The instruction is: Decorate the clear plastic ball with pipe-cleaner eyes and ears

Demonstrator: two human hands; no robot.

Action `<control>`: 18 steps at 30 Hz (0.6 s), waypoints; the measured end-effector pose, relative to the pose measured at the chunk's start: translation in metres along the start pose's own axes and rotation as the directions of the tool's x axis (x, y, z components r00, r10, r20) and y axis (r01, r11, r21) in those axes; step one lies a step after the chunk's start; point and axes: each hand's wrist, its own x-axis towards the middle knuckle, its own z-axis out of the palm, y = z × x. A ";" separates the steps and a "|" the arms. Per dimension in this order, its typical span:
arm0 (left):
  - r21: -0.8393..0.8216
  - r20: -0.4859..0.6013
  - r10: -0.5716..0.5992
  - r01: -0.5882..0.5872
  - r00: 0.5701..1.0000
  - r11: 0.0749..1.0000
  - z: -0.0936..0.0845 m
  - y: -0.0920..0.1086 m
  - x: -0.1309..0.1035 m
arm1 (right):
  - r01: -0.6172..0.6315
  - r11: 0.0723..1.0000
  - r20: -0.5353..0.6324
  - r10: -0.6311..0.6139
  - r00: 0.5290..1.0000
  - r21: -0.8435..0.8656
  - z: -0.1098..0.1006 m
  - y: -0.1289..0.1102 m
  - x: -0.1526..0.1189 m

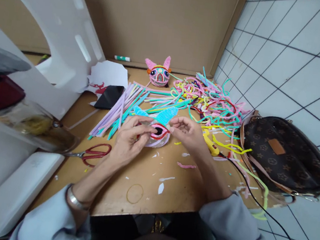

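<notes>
Near the middle of the brown table [144, 189], both hands are at a small craft head [161, 142] with blue fuzzy ears [166, 115] and a black, pink and red eye piece [160, 131]. My left hand [132, 134] grips its left side, thumb and fingertips at the eye piece. With thumb and forefinger pinched together, my right hand [186, 131] holds the pointed right end of the red edging. Part of the head is hidden behind the fingers.
Behind are a finished pink-eared head [159, 74], straight pipe cleaners [113, 113] and a tangled pile [210, 99]. Red-handled scissors [95, 154], a phone [109, 97] and a clear jar [36, 126] lie left. A yellow glue gun [211, 145] and brown bag [286, 153] are right.
</notes>
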 end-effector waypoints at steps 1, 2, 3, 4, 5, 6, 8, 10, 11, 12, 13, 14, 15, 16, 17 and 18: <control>0.001 0.000 0.006 -0.006 1.000 1.000 0.000 0.000 0.000 | 0.019 1.000 -0.022 -0.019 1.000 -0.020 -0.005 -0.001 0.001; 0.002 -0.001 0.009 -0.009 1.000 1.000 0.000 0.000 0.000 | 0.041 0.998 -0.041 -0.043 0.998 -0.046 -0.008 -0.003 0.001; 0.001 -0.001 0.010 -0.010 1.000 1.000 0.000 0.000 0.000 | 0.066 0.995 -0.048 -0.069 0.996 -0.076 -0.010 -0.003 0.001; 0.000 -0.002 0.009 -0.009 1.000 1.000 0.000 0.000 0.000 | 0.089 0.990 -0.042 -0.094 0.995 -0.105 -0.011 -0.003 0.000; -0.003 -0.003 0.009 -0.009 1.000 1.000 0.000 0.000 0.000 | 0.109 0.985 -0.024 -0.113 0.993 -0.130 -0.010 -0.003 -0.001; -0.007 -0.004 0.011 -0.011 1.000 1.000 0.000 -0.001 0.000 | 0.125 0.980 0.000 -0.127 0.992 -0.152 -0.007 -0.002 -0.003; -0.014 -0.006 0.016 -0.017 1.000 1.000 0.000 -0.001 0.000 | 0.150 0.970 0.038 -0.146 0.989 -0.189 -0.001 0.000 -0.005; -0.015 -0.006 0.013 -0.013 1.000 1.000 0.000 -0.002 0.000 | 0.173 0.962 0.053 -0.165 0.985 -0.210 0.005 0.002 -0.008; -0.013 -0.004 0.007 -0.007 1.000 1.000 0.000 -0.002 0.000 | 0.186 0.959 0.058 -0.178 0.982 -0.212 0.007 0.003 -0.008; -0.009 -0.003 0.003 -0.003 1.000 1.000 0.000 -0.002 0.000 | 0.202 0.958 0.063 -0.193 0.979 -0.206 0.009 0.003 -0.009; -0.008 -0.003 0.000 0.000 1.000 1.000 0.000 -0.002 0.000 | 0.214 0.957 0.066 -0.205 0.977 -0.194 0.010 0.004 -0.010; -0.007 -0.004 -0.001 0.001 1.000 1.000 0.000 -0.002 -0.001 | 0.221 0.959 0.066 -0.212 0.975 -0.180 0.011 0.004 -0.010; -0.008 -0.004 -0.003 0.003 1.000 1.000 0.000 -0.002 -0.001 | 0.219 0.962 0.062 -0.211 0.975 -0.165 0.012 0.005 -0.010; -0.008 -0.002 -0.007 0.007 1.000 1.000 0.000 -0.001 -0.001 | 0.207 0.967 0.050 -0.201 0.978 -0.152 0.013 0.005 -0.011; -0.007 0.001 -0.015 0.015 1.000 1.000 0.000 -0.001 -0.001 | 0.184 0.973 0.030 -0.182 0.983 -0.138 0.015 0.006 -0.011; -0.005 0.004 -0.024 0.024 1.000 1.000 0.000 0.000 -0.001 | 0.156 0.980 0.006 -0.156 0.988 -0.125 0.016 0.007 -0.011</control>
